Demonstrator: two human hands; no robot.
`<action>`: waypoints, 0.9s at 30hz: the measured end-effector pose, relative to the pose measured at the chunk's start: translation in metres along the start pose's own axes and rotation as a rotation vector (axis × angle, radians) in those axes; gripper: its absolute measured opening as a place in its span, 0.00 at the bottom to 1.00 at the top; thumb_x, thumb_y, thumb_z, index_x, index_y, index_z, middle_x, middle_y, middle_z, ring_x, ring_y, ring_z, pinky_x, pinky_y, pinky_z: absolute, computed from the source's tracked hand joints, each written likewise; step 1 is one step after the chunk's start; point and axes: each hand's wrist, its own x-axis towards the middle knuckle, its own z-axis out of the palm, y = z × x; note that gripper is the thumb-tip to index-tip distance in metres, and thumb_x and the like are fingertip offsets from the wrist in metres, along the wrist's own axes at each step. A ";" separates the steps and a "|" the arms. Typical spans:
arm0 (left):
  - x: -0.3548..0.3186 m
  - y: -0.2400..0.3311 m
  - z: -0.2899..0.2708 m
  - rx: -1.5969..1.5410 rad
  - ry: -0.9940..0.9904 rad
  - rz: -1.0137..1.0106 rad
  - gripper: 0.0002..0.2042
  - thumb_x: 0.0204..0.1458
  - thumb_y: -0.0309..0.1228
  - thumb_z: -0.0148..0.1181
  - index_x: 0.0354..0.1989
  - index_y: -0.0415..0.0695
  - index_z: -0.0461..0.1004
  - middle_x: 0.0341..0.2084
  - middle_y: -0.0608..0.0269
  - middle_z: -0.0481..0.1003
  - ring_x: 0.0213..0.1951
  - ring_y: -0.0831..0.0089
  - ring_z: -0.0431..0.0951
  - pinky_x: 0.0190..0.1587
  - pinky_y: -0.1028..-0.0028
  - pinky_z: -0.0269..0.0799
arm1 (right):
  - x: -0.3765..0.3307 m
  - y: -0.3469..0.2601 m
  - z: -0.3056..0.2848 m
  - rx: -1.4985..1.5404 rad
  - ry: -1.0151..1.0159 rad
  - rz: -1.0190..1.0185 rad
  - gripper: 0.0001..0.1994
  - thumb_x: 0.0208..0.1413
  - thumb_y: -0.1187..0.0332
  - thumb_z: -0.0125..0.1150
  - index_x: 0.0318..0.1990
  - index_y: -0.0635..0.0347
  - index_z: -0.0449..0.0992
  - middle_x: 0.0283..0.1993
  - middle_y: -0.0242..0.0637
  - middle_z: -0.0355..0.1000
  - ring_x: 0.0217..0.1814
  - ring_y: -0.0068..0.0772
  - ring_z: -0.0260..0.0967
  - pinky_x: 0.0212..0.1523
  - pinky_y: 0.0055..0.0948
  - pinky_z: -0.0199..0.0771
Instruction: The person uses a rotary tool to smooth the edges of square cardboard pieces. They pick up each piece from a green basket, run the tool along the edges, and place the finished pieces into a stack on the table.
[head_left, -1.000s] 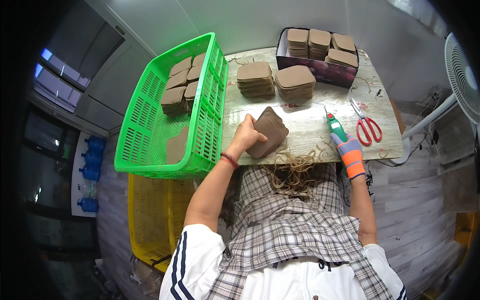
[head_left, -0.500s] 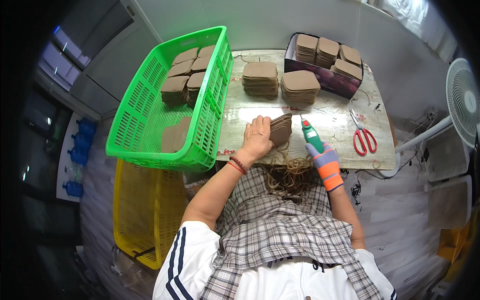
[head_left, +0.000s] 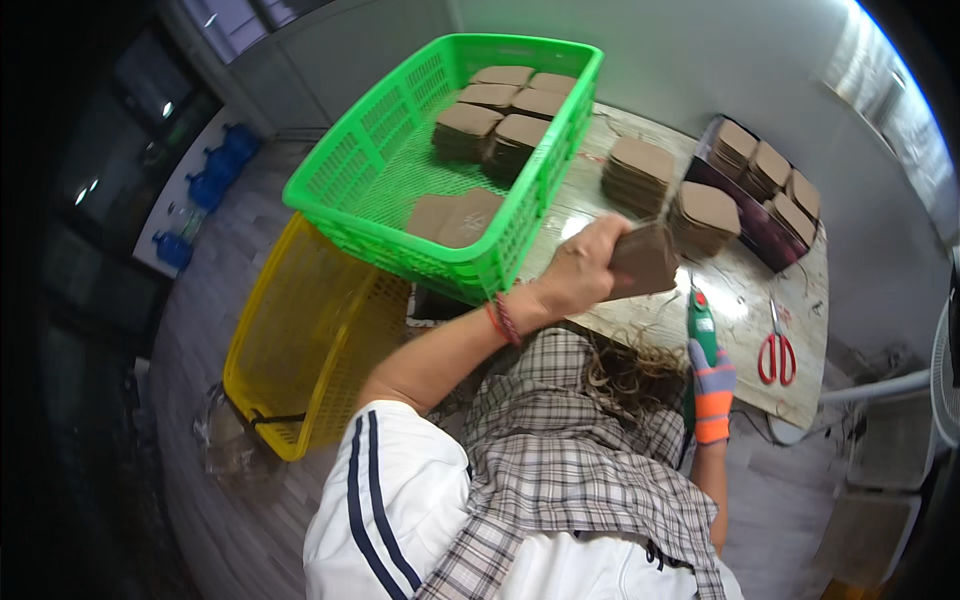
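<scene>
My bare left hand [head_left: 585, 265] grips a small stack of brown rounded-square pieces [head_left: 646, 262] by its left side, with the broad face of the stack toward me. That stack is over the table, close to two taller stacks of the same pieces: the far stack [head_left: 638, 175] and the near stack [head_left: 706, 218]. In an orange and grey glove, my right hand [head_left: 712, 385] is closed around a green handheld tool [head_left: 702, 325] with a red part near its thin tip. The tool points away from me, apart from the held stack.
A green plastic crate [head_left: 430, 262] at the left holds several brown stacks. Red-handled scissors [head_left: 776, 352] lie on the table [head_left: 800, 310] right of the tool. Behind is a dark box [head_left: 745, 228] of stacks. Brown strips [head_left: 640, 375] bunch at my lap; a yellow crate [head_left: 300, 340] stands below.
My left hand has lifted and turned the small stack, which was standing on edge on the table. The view has swung left, so the table appears further right. The tool remains in my right hand.
</scene>
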 end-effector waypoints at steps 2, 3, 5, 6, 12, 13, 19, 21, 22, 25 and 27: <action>0.015 -0.005 -0.058 -0.331 0.083 0.013 0.18 0.47 0.27 0.62 0.47 0.40 0.66 0.41 0.56 0.73 0.43 0.66 0.74 0.46 0.69 0.70 | -0.008 -0.003 -0.008 0.089 0.014 0.133 0.14 0.50 0.61 0.65 0.36 0.64 0.74 0.25 0.29 0.71 0.25 0.18 0.62 0.26 0.24 0.62; 0.021 -0.001 -0.093 -0.479 0.133 -0.134 0.18 0.49 0.26 0.60 0.48 0.40 0.65 0.42 0.57 0.73 0.43 0.67 0.75 0.47 0.70 0.71 | -0.011 0.003 -0.010 0.112 0.054 0.125 0.12 0.51 0.63 0.64 0.36 0.64 0.74 0.25 0.27 0.70 0.26 0.16 0.61 0.26 0.21 0.61; 0.030 -0.014 -0.167 -0.708 0.153 -0.341 0.17 0.51 0.24 0.57 0.50 0.39 0.66 0.43 0.58 0.73 0.44 0.68 0.75 0.49 0.69 0.71 | -0.013 0.009 -0.015 0.130 0.047 0.189 0.12 0.51 0.63 0.64 0.36 0.64 0.74 0.25 0.27 0.70 0.26 0.16 0.61 0.26 0.20 0.61; 0.030 -0.029 -0.200 -0.797 0.123 -0.406 0.16 0.52 0.23 0.56 0.50 0.38 0.66 0.43 0.57 0.74 0.44 0.67 0.75 0.50 0.68 0.72 | -0.015 0.010 -0.018 0.134 0.044 0.222 0.12 0.51 0.63 0.64 0.36 0.64 0.74 0.26 0.28 0.70 0.26 0.16 0.61 0.26 0.20 0.61; -0.005 -0.133 -0.273 -0.656 0.288 -1.004 0.13 0.54 0.24 0.55 0.46 0.32 0.68 0.42 0.55 0.74 0.43 0.67 0.76 0.49 0.66 0.73 | -0.019 0.040 -0.015 0.220 0.071 0.159 0.11 0.50 0.66 0.65 0.36 0.64 0.73 0.27 0.29 0.71 0.27 0.16 0.63 0.28 0.19 0.63; -0.010 -0.145 -0.277 -0.629 0.306 -1.113 0.12 0.54 0.24 0.55 0.45 0.31 0.68 0.41 0.55 0.74 0.42 0.66 0.76 0.48 0.66 0.74 | -0.020 0.042 -0.014 0.206 0.066 0.169 0.11 0.50 0.66 0.65 0.36 0.64 0.73 0.27 0.29 0.71 0.28 0.16 0.63 0.29 0.19 0.63; -0.011 -0.180 -0.254 -0.290 0.011 -1.425 0.16 0.54 0.21 0.53 0.49 0.24 0.63 0.56 0.42 0.61 0.53 0.57 0.67 0.52 0.60 0.71 | -0.022 0.040 -0.014 0.220 0.053 0.163 0.12 0.50 0.67 0.64 0.38 0.65 0.74 0.29 0.29 0.72 0.29 0.16 0.63 0.31 0.20 0.65; -0.013 -0.183 -0.253 -0.452 -0.080 -1.467 0.19 0.52 0.23 0.58 0.50 0.24 0.64 0.59 0.35 0.56 0.59 0.49 0.60 0.60 0.57 0.60 | -0.022 0.041 -0.014 0.206 0.059 0.165 0.12 0.50 0.67 0.64 0.38 0.65 0.74 0.29 0.29 0.72 0.29 0.16 0.64 0.31 0.19 0.65; -0.013 -0.192 -0.256 -0.416 -0.144 -1.488 0.20 0.52 0.24 0.58 0.51 0.25 0.63 0.59 0.34 0.55 0.59 0.49 0.59 0.61 0.56 0.59 | -0.021 0.043 -0.015 0.196 0.056 0.163 0.12 0.50 0.67 0.64 0.38 0.65 0.74 0.29 0.29 0.72 0.29 0.16 0.64 0.31 0.19 0.65; -0.010 -0.193 -0.246 -0.060 -0.238 -1.469 0.22 0.53 0.27 0.57 0.52 0.25 0.63 0.56 0.36 0.60 0.56 0.49 0.64 0.61 0.53 0.59 | -0.021 0.051 -0.016 0.265 0.059 0.184 0.12 0.50 0.68 0.65 0.38 0.65 0.73 0.30 0.30 0.71 0.29 0.16 0.64 0.30 0.19 0.65; -0.004 -0.181 -0.242 0.049 -0.328 -1.413 0.21 0.53 0.29 0.58 0.51 0.26 0.65 0.50 0.38 0.66 0.50 0.51 0.70 0.57 0.54 0.65 | -0.020 0.055 -0.016 0.337 0.069 0.201 0.11 0.50 0.69 0.65 0.38 0.65 0.73 0.30 0.30 0.71 0.29 0.17 0.65 0.29 0.19 0.66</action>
